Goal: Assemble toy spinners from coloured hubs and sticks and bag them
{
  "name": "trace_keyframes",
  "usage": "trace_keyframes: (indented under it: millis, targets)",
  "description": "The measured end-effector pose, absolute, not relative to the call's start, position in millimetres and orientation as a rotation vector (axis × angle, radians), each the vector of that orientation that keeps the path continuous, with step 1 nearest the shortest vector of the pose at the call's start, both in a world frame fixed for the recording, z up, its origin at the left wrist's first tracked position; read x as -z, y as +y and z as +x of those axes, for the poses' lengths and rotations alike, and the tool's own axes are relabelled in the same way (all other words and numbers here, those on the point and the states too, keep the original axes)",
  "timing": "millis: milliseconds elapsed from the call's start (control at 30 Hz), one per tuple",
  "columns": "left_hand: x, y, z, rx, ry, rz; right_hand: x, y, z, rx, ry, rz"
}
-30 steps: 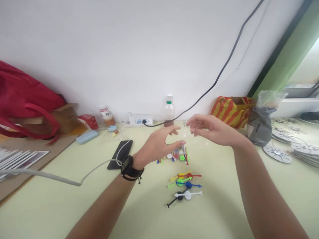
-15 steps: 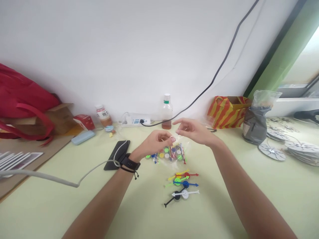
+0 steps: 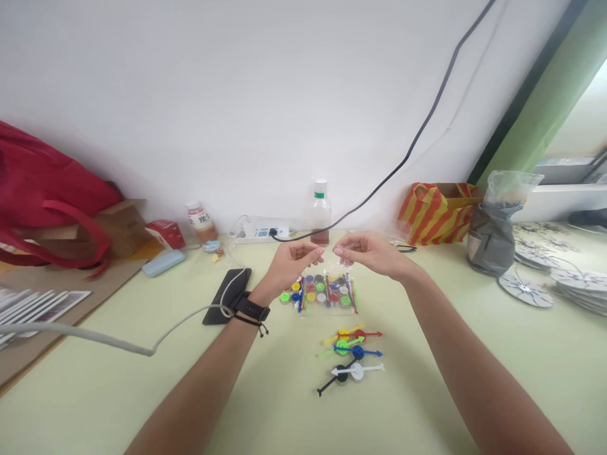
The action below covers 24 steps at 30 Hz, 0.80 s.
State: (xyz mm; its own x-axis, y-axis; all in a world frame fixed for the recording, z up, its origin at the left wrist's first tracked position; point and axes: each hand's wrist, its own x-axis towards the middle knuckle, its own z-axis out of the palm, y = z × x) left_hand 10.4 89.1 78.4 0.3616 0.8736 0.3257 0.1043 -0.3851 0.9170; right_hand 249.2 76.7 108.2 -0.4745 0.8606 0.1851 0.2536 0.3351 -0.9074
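My left hand (image 3: 294,266), with a black watch (image 3: 252,308) on its wrist, is closed in a pinch above the table. Opposite it, my right hand (image 3: 372,254) pinches too, its fingertips a short gap away. Thin clear plastic, seemingly a bag (image 3: 332,266), shows faintly between and below the fingertips of both hands. Beneath the hands lie clear bags (image 3: 327,294) with colourful discs and arrows inside. Closer to me are several assembled arrow spinners, among them a white one (image 3: 357,371), a blue one (image 3: 358,352), a black one (image 3: 340,374) and a red one (image 3: 360,335).
Left of the hands lies a black phone (image 3: 227,296) with a grey cable. A bottle (image 3: 320,212) and a power strip (image 3: 260,229) stand by the wall. A striped bag (image 3: 436,215), a grey bag (image 3: 490,240) and stacked white discs (image 3: 585,287) are at right.
My right hand has come down and closed its fingers, and my left hand has risen slightly. The bagged parts below show more clearly; the spinners lie as before.
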Motion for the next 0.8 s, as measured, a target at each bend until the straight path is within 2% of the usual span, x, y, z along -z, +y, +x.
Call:
trace_keyframes:
  millis: [133,333,533,800]
  targets:
    - [-82.2,90.9,3.5,-1.134,0.929,1.735,-106.9,79.7,252.1,-1.043,-1.819,-1.010]
    - [-89.4,86.0,-1.8,-0.873,0.781,1.756,-104.4,80.4,245.3,-0.944,-1.881,-0.982]
    - [-75.0,99.3,4.6,-1.389,0.954,1.420,-101.7,83.6,242.3,-0.638,-1.685,-1.074]
    - [-78.8,101.3,2.5,-1.469,0.776,1.081,-88.4,93.0,245.6,-0.807,-1.553,-1.211]
